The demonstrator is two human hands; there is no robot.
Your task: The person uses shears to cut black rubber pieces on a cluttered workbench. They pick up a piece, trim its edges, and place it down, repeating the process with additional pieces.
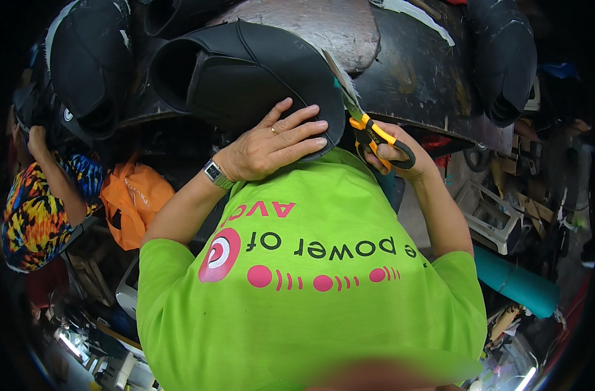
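Pressing flat, the left hand point(271, 143) pins a black moulded rubber shoe upper point(245, 78). The right hand point(401, 156) grips orange-handled scissors point(366, 124) at its rim. Short snips close along the edge should trim cleanest.

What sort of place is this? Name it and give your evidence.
Probably a crowded shoe-making workshop: the left hand presses a black shoe upper, the right hand works orange-handled scissors, and more black uppers lie around.
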